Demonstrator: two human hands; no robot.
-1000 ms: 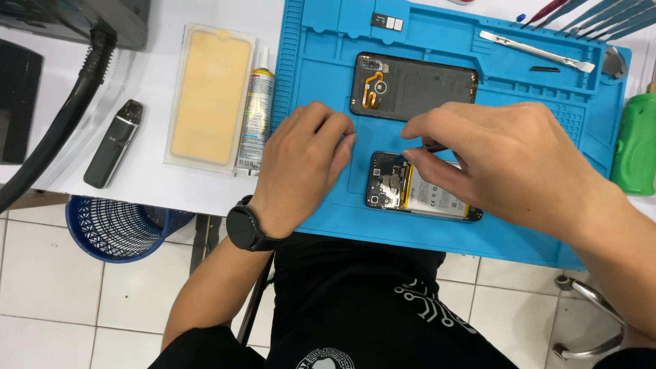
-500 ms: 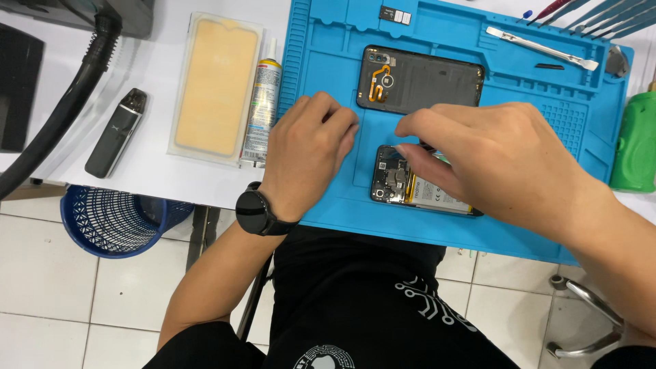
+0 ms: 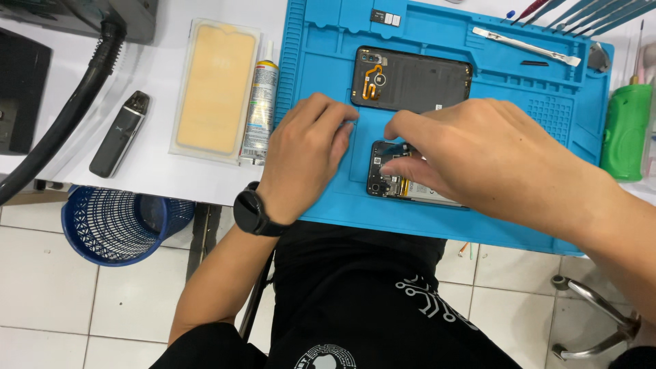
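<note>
An opened phone point(image 3: 384, 179) with bare circuit boards lies on the blue repair mat point(image 3: 321, 61). My right hand point(image 3: 478, 154) covers most of it, with the thumb on its boards and the index finger curled over its far edge. I cannot see whether anything small sits between those fingers. My left hand point(image 3: 307, 154), with a black watch on the wrist, rests curled on the mat just left of the phone and holds nothing that I can see. The phone's black back cover point(image 3: 417, 80) lies inside up farther back on the mat.
Left of the mat on the white table lie a glue tube point(image 3: 260, 109), a packaged yellowish screen protector point(image 3: 215, 89) and a small dark stick-shaped device point(image 3: 119, 133). A metal pry tool point(image 3: 526, 44) lies at the mat's back, a green bottle point(image 3: 625, 130) at right, a blue basket point(image 3: 119, 222) below.
My left hand has drawn a little to the left, baring the phone's camera end. My right hand has slid left over the phone.
</note>
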